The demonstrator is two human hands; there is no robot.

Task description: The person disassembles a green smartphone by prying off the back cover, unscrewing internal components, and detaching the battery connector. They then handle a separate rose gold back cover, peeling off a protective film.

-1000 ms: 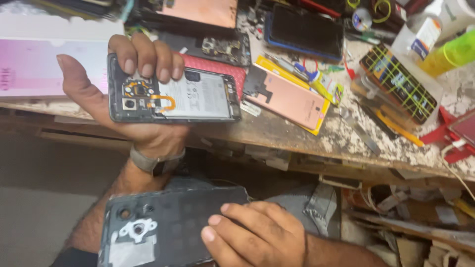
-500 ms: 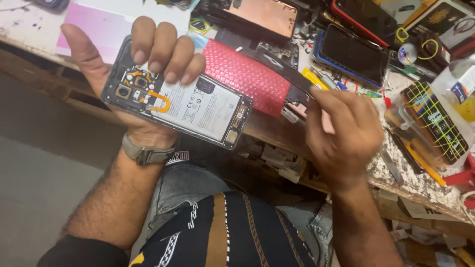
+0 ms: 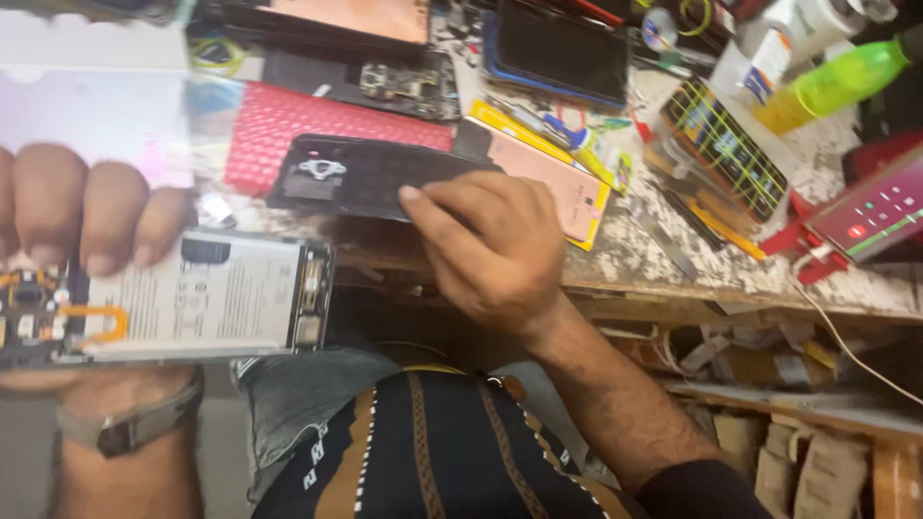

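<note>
Gripping an opened phone [image 3: 183,303] at far left of frame w/ left hand [image 3: 87,231]: fingers curling over its top edge, back removed, white battery and orange flex showing, phone lying flat across the palm. Wearing a watch [image 3: 125,430] on that wrist at lower left. Lying behind, upper left, a red textured mat [image 3: 288,125] on the workbench [image 3: 673,259]. Resting at center, on the bench's front edge, a black back cover [image 3: 356,173] w/ camera cutout facing up. Pinching that cover's right end w/ right hand [image 3: 490,250], fingers closing round it, thumb side hidden. Sitting just right of cover, a pink-and-yellow panel [image 3: 558,183]. Lying further right, a keypad phone [image 3: 731,149]; upper right, a green bottle [image 3: 836,82].
</note>
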